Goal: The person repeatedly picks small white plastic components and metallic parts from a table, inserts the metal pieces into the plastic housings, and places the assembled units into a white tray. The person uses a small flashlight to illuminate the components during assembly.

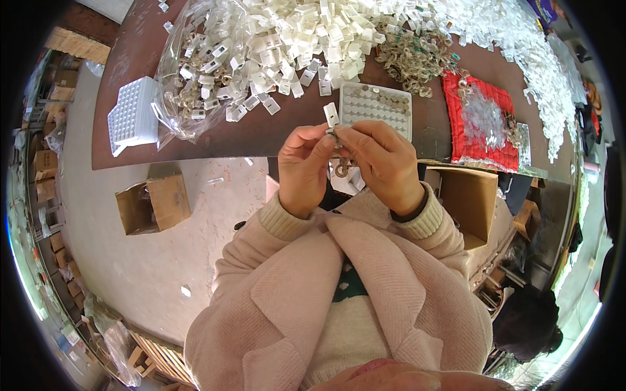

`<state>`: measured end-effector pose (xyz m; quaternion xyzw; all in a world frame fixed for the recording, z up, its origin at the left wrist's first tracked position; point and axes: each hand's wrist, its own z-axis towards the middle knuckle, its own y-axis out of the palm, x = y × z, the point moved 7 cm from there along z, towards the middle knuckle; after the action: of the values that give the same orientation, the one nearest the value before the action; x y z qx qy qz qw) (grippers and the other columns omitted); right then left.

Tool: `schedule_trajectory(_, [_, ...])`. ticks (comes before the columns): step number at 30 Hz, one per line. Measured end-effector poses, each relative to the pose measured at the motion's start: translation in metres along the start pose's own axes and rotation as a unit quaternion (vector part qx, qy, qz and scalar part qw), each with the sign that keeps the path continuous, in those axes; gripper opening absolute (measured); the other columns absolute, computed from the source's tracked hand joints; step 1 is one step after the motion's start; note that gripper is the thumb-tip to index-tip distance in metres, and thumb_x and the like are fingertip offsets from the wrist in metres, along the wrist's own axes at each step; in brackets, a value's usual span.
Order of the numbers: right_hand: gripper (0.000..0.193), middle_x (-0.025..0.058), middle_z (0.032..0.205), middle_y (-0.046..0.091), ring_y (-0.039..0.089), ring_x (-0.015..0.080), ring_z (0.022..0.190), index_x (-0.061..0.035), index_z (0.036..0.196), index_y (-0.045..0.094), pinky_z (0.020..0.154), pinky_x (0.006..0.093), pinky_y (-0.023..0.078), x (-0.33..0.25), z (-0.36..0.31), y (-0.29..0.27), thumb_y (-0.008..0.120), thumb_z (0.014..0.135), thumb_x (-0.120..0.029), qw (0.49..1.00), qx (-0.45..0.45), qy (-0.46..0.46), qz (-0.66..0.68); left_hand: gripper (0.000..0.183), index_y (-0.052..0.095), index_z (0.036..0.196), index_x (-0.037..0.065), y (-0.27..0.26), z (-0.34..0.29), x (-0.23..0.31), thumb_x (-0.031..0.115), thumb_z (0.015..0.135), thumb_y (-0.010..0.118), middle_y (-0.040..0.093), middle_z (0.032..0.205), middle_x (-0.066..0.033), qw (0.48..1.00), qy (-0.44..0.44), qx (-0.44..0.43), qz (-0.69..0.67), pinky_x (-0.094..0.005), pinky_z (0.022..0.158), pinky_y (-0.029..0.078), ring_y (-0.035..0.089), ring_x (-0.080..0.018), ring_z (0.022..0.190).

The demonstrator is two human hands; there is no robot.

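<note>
My left hand [304, 171] and my right hand [383, 161] meet in front of my chest, near the table's front edge. Between their pinched fingertips a small white rectangular plastic piece [331, 115] stands up, with a dark slot in its face. Fingers cover its lower end. A shiny ring-shaped part [342, 168] hangs just below my right fingers; how it is attached is hidden. Beyond the right hand lies a white tray [408, 117] with rows of round pockets, some along its far side holding round pieces.
Heaped white plastic pieces [293, 39] cover the back of the brown table [261, 140]. Right of them sit a pile of metallic ring parts [417, 55] and a red cloth [456, 124] with clear bits. Stacked white trays [135, 114] stand left. Cardboard boxes [171, 201] lie below.
</note>
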<state>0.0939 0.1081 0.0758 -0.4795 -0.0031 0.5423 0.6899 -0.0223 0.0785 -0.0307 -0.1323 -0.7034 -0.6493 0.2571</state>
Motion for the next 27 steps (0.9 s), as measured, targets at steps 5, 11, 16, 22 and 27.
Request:
schedule_trajectory(5, [0.023,0.0090,0.092,0.068,0.069,0.0247,0.076,-0.0043,0.102,0.073,0.064,0.0325,0.056,-0.001,-0.003,-0.004,0.072,0.081,0.005,0.999,0.036,0.023,0.021,0.017,0.064,0.113,0.002,0.001,-0.003,0.002,-0.001,0.097,0.061,0.071,0.103,-0.0130,1.000,0.001,-0.011,0.005,-0.0334,0.076,0.059,0.070,-0.0209,0.085])
schedule_trajectory(11, [0.024,0.0098,0.093,0.067,0.068,0.0273,0.076,-0.0034,0.100,0.069,0.064,0.0343,0.056,0.001,-0.008,-0.001,0.071,0.077,0.002,0.997,0.019,0.051,0.047,0.015,0.064,0.113,0.002,-0.002,-0.006,0.003,0.001,0.098,0.060,0.071,0.103,-0.0121,0.999,-0.022,-0.034,0.031,-0.0329,0.076,0.059,0.070,-0.0201,0.086])
schedule_trajectory(16, [0.022,0.0097,0.093,0.068,0.068,0.0275,0.075,-0.0037,0.100,0.069,0.064,0.0346,0.056,0.001,-0.009,0.000,0.072,0.079,0.002,0.996,0.045,0.055,0.051,0.016,0.062,0.115,0.002,0.000,-0.007,0.001,0.003,0.101,0.056,0.071,0.107,-0.0106,0.998,-0.042,-0.051,0.009,-0.0351,0.082,0.060,0.070,-0.0191,0.092])
schedule_trajectory(22, [0.025,0.0075,0.091,0.069,0.067,0.0253,0.077,-0.0047,0.102,0.069,0.068,0.0350,0.054,0.000,-0.008,-0.005,0.072,0.078,0.000,0.993,0.103,0.025,0.044,0.013,0.064,0.111,0.003,-0.002,-0.009,-0.010,0.005,0.099,0.060,0.070,0.105,-0.0100,0.992,-0.118,-0.004,-0.051,-0.0322,0.076,0.059,0.069,-0.0188,0.084])
schedule_trajectory(27, [0.032,0.0059,0.092,0.070,0.066,0.0241,0.079,-0.0051,0.104,0.070,0.071,0.0360,0.053,0.000,-0.005,0.001,0.070,0.073,0.000,0.996,0.081,-0.046,0.011,0.013,0.064,0.112,0.003,-0.003,-0.009,-0.011,0.007,0.100,0.059,0.070,0.107,-0.0101,0.989,-0.127,-0.015,-0.068,-0.0323,0.077,0.059,0.069,-0.0187,0.086])
